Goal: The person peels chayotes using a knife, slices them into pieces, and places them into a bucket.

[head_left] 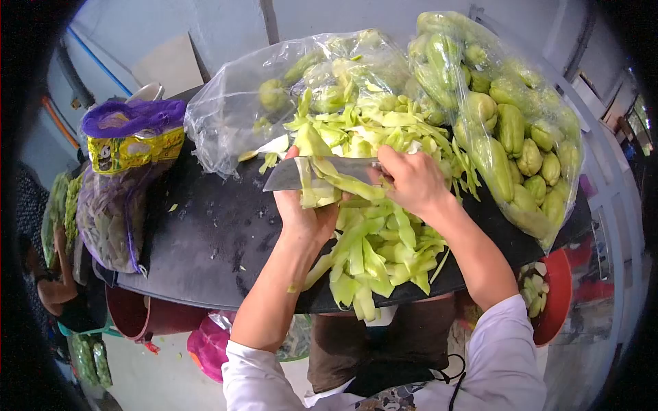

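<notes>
From white sleeves (252,377) nearest the view, holds a seemingly part-peeled chayote (312,141) over the table (192,240), with left grip (303,216) clamped round it and right grip (415,179) closed on a knife (284,177) laid across its front. Looks well under way, judging by heaped peelings (373,257) and pale pieces (534,289) in a red tub (563,291). Appears to have much left, with whole chayotes (510,129) filling the right clear bag (546,238) and more in the left clear bag (214,133).

Knife blade (351,166): smooth metal, slight shine — clear bag (223,109): thin glossy plastic, wrinkled — tabletop (199,240): matt, scuffed; sack (110,216): mesh.
</notes>
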{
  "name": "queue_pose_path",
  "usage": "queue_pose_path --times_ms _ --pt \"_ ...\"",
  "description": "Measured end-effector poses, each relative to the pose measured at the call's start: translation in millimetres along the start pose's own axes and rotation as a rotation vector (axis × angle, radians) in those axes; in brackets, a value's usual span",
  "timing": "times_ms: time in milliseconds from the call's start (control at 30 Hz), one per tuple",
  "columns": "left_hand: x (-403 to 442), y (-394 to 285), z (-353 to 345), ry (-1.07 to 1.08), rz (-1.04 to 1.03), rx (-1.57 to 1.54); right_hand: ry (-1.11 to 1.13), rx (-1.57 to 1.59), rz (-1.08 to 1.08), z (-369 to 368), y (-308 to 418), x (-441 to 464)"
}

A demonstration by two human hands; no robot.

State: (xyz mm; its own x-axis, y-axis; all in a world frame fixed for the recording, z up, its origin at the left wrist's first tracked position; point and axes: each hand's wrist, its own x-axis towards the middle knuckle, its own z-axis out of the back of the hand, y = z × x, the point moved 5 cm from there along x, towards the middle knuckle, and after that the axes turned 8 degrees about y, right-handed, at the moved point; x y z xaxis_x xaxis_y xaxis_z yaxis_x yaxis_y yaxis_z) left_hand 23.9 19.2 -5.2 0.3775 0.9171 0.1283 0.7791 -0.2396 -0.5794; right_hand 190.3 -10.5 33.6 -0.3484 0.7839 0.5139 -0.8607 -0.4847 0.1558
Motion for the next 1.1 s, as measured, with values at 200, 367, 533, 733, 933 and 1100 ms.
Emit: queue_pose_path --times_ms 200,367,533,733,933,1100 --pt "-7 2 -13 0.012 0.007 0.028 0.073 0.056 -0.098 -4 -6 2" --pt "-5 7 -12 0.051 0.063 0.014 0.061 0.000 -0.099 6 -11 0" --pt "2 4 -5 -0.053 0.019 0.065 0.005 0.074 0.050 11 24 -1" --pt "-5 6 -10 0.089 0.069 -0.004 0.003 0.032 -0.018 6 2 -1" --pt "-5 4 -14 0.037 0.046 0.069 0.024 0.033 -0.074 0 -15 1" --pt "-4 3 -13 0.010 0.053 0.068 0.030 0.015 -0.121 -5 -24 1"
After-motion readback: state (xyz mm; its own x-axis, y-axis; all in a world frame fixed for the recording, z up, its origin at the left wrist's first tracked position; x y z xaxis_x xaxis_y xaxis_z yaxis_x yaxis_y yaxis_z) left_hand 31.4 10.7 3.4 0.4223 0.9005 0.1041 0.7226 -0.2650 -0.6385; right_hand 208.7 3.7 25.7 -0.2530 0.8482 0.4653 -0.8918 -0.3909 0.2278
